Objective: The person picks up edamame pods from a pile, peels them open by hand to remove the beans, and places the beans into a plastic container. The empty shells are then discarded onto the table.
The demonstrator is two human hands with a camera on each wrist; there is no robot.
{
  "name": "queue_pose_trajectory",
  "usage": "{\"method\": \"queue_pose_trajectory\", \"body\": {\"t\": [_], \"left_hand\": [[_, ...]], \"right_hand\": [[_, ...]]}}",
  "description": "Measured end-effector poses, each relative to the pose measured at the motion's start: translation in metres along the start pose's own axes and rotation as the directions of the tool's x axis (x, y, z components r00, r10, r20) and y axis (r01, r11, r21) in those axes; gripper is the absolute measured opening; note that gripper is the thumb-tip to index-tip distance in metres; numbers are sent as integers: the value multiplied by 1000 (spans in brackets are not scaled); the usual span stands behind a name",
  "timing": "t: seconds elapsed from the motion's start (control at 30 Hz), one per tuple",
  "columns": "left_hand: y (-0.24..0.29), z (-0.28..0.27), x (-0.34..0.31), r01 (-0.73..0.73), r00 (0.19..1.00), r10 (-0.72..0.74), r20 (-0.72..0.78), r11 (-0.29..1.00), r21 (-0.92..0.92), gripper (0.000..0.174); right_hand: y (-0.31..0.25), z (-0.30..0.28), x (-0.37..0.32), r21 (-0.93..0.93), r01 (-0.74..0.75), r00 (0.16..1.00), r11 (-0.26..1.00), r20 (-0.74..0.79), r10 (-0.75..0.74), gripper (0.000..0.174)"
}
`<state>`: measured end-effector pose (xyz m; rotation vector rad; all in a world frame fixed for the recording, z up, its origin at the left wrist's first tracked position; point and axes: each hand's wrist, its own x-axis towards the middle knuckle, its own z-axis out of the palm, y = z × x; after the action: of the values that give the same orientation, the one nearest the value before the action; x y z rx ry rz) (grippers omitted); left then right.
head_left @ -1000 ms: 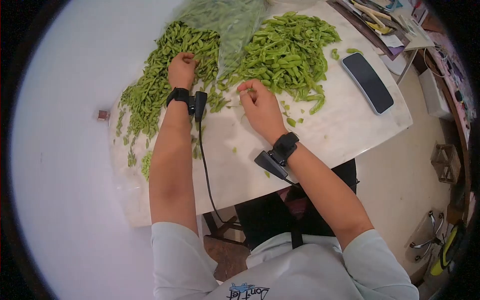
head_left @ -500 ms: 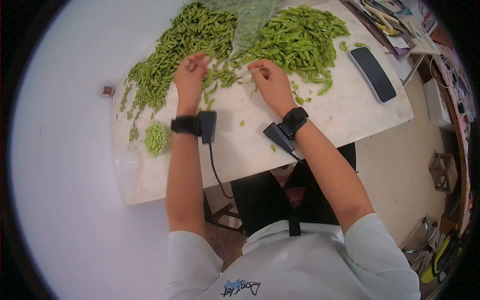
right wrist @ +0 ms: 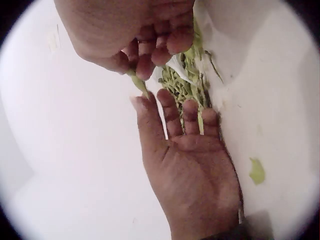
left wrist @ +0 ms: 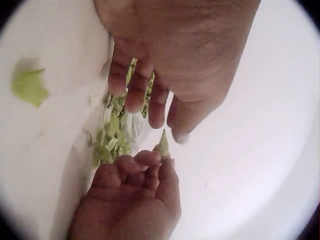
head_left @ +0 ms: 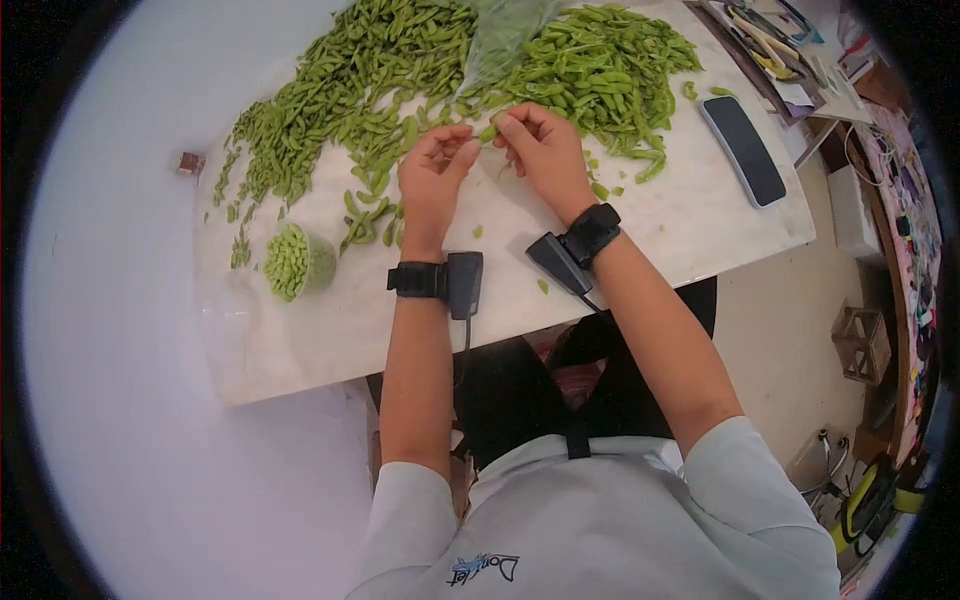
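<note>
A green soybean pod (head_left: pixel 488 132) spans the small gap between the two hands, above the table. My right hand (head_left: pixel 548 165) pinches the pod by one end, between thumb and curled fingers. Its free pointed tip (left wrist: pixel 164 140) sticks out toward my left hand (head_left: pixel 430 188). In the right wrist view the left thumb and forefinger stand apart on either side of that tip (right wrist: pixel 145 92), the other fingers loosely bent. Behind the hands lie a darker heap of pods (head_left: pixel 300 130) at left and a brighter heap of pods (head_left: pixel 610 75) at right.
A clear cup (head_left: pixel 322 262) of shelled beans stands at the table's left. A thin plastic bag (head_left: pixel 505 45) lies between the heaps. The phone (head_left: pixel 742 150) rests near the right edge. Pod scraps (head_left: pixel 600 188) are scattered by the right hand.
My left hand has come from the left-hand heap to beside the right hand, and loose pods now lie nearer the cup. The right hand stays near its place and now holds a visible pod.
</note>
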<state>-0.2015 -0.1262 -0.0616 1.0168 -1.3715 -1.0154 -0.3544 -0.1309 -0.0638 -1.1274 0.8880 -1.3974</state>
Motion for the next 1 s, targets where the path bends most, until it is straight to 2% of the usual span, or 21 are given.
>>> {"method": "queue_pose_trajectory", "body": {"t": [0.1,0.2,0.4,0.5,0.6,0.7,0.8,0.9,1.0], "left_hand": [[4,-1,0,103,994,-103,-34,995,10,18],[3,0,0,68,997,-69,-41,997,-26,17],[1,0,2,107,991,-105,-89,994,22,19],[1,-2,1,107,993,-102,-64,991,84,19],[0,-4,-1,78,996,-75,-56,995,68,20],[-2,-4,-1,70,993,-66,-98,997,43,15],[-1,-4,-2,77,990,-70,-122,996,51,15],[-4,-5,-4,24,997,-21,-75,999,43,20],[-3,-1,-5,38,994,-32,-101,997,63,14]], "right_hand": [[-3,2,-1,-37,-48,999,998,12,48,20],[0,1,-1,-7,-16,999,1000,48,16,21],[-1,3,-3,-34,3,997,999,71,-1,22],[0,3,-3,0,35,994,999,99,-35,22],[-2,4,-3,-67,13,996,998,91,-7,19],[4,1,-2,-138,63,994,988,100,-50,18],[7,0,-2,-353,117,991,928,104,-85,21],[6,0,-3,-416,113,991,903,107,-75,26],[7,-1,-1,-486,165,984,859,137,-111,28]]}}
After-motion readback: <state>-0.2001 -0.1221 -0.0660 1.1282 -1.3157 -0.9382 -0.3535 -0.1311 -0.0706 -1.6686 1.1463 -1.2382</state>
